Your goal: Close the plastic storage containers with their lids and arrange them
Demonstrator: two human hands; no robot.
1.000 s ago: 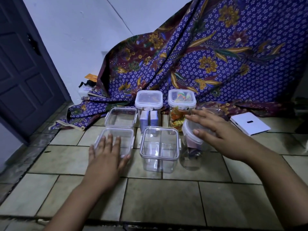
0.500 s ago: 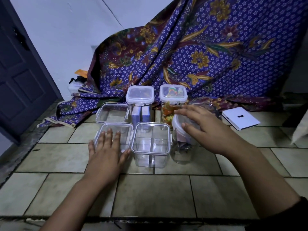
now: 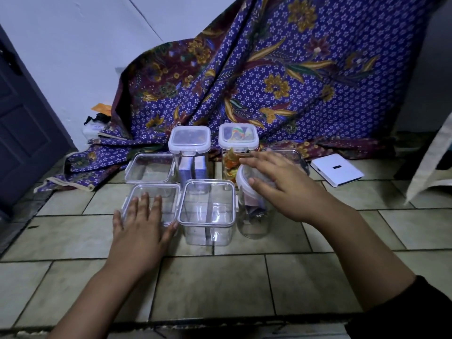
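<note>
My left hand [image 3: 139, 226] lies flat, fingers apart, on the lid of a low clear container [image 3: 159, 195] at the front left. That container touches a taller clear square container [image 3: 208, 209] with its lid on. To the right stands a round clear jar [image 3: 254, 221]. My right hand [image 3: 283, 184] covers its white lid [image 3: 242, 177], thumb on the rim. Behind are another low clear container [image 3: 149, 167], a tall container with a white lid [image 3: 189, 139] and a tall container of colourful snacks [image 3: 238, 137]. One more clear container [image 3: 297, 156] is partly hidden behind my right hand.
A purple batik cloth [image 3: 269, 81] hangs behind the containers and spills onto the tiled floor [image 3: 220, 285]. A flat white box [image 3: 336, 172] lies at the right, a pale bag [image 3: 430, 162] at the far right, a dark door [image 3: 24, 133] at the left.
The low front-left container under my left hand has slid right until it touches the square container. My right hand stays on the round jar's lid.
</note>
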